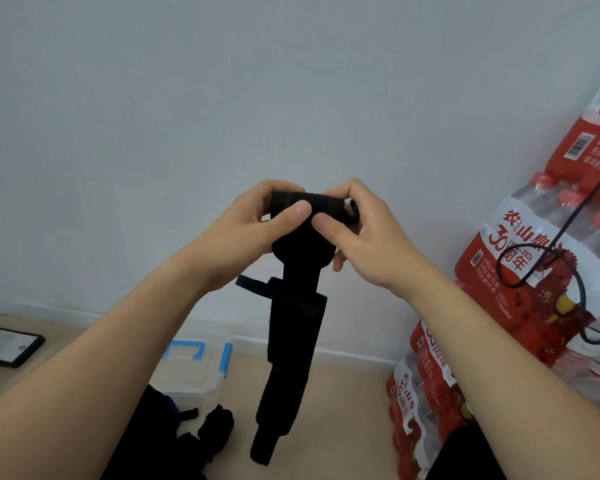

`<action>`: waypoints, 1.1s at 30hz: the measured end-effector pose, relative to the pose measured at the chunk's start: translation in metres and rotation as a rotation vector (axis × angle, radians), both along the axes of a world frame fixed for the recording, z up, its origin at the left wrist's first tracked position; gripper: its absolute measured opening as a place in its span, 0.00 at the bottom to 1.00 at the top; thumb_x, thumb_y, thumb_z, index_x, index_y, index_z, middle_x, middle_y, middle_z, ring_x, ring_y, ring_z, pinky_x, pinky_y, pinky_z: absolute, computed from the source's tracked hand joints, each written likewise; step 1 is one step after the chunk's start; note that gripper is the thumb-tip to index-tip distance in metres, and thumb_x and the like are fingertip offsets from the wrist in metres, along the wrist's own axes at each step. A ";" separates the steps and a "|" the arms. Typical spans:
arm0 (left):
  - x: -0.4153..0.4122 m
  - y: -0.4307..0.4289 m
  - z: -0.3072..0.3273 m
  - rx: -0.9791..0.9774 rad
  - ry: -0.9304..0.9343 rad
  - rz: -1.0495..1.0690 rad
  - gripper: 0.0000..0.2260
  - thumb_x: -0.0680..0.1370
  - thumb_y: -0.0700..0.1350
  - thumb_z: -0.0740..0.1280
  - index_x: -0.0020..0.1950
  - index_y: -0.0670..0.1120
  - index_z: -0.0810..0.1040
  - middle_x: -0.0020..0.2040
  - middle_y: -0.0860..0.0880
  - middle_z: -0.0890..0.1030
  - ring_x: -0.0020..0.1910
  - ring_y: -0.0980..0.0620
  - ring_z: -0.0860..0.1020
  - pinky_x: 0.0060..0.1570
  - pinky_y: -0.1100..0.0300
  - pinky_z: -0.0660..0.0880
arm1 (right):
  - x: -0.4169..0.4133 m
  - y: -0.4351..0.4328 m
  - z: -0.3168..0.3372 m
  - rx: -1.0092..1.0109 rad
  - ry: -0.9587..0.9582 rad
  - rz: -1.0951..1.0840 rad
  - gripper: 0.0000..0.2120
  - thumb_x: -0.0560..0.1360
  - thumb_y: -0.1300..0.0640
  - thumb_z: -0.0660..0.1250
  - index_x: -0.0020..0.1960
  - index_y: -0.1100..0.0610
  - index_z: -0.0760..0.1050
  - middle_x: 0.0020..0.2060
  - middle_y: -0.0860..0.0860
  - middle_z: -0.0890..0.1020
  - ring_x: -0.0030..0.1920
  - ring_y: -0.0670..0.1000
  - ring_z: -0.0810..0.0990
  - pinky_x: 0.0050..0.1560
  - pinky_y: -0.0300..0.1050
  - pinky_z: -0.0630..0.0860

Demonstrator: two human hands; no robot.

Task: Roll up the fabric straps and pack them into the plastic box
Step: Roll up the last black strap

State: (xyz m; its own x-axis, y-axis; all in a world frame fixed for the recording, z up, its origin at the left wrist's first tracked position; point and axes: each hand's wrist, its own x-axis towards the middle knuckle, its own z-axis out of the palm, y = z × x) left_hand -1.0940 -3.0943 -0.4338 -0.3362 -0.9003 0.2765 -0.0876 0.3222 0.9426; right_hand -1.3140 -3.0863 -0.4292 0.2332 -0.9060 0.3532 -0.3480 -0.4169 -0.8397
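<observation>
Two hands grip a half-rolled strap, raised in front of the wall [187,98].

The left hand [253,226] and right hand [371,237] curl round the rolled top of the strap [291,341], thumbs pressing its front; its tail hangs free above the floor [343,410]. The box [194,375] sits below by the wall, other straps [215,424] near it. Bottle packs [520,258] crowd the right edge.

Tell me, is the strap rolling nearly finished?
Not yet. Done: only the top of the black strap is rolled up. In hand: the left hand and right hand pinch that roll, and a long tail hangs down. Left: finish rolling it, roll the loose straps on the floor, then pack them into the plastic box; I cannot see any roll in it.
</observation>
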 end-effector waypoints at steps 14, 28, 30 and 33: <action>-0.005 -0.009 -0.005 -0.060 0.150 0.348 0.10 0.84 0.44 0.73 0.65 0.49 0.82 0.59 0.47 0.86 0.60 0.49 0.85 0.66 0.44 0.82 | -0.002 0.005 -0.018 0.175 0.378 0.111 0.64 0.62 0.49 0.88 0.75 0.22 0.44 0.49 0.46 0.88 0.49 0.47 0.89 0.53 0.50 0.85; 0.000 -0.008 -0.004 0.015 0.193 0.209 0.09 0.83 0.44 0.74 0.63 0.50 0.86 0.58 0.49 0.87 0.53 0.50 0.88 0.46 0.57 0.84 | 0.009 0.000 -0.015 -0.007 0.000 -0.101 0.11 0.74 0.53 0.83 0.47 0.52 0.81 0.38 0.51 0.88 0.34 0.47 0.85 0.41 0.46 0.82; -0.001 -0.005 -0.004 0.001 0.166 0.165 0.10 0.83 0.45 0.74 0.64 0.51 0.85 0.59 0.50 0.87 0.53 0.49 0.88 0.46 0.55 0.84 | 0.007 -0.001 -0.014 0.031 -0.020 -0.137 0.18 0.73 0.52 0.84 0.51 0.52 0.76 0.36 0.52 0.88 0.33 0.48 0.86 0.40 0.51 0.84; -0.001 -0.003 -0.003 -0.002 0.175 0.117 0.11 0.83 0.43 0.74 0.66 0.49 0.83 0.60 0.47 0.85 0.53 0.47 0.88 0.47 0.52 0.85 | 0.004 -0.004 -0.016 0.081 0.028 -0.131 0.23 0.75 0.48 0.82 0.60 0.49 0.71 0.38 0.51 0.88 0.35 0.45 0.86 0.41 0.46 0.79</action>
State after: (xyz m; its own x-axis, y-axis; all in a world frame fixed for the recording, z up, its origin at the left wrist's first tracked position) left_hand -1.0953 -3.0978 -0.4370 -0.1763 -0.9298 0.3232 0.0403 0.3213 0.9461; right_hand -1.3104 -3.0903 -0.4448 0.1202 -0.9546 0.2727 -0.4190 -0.2978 -0.8578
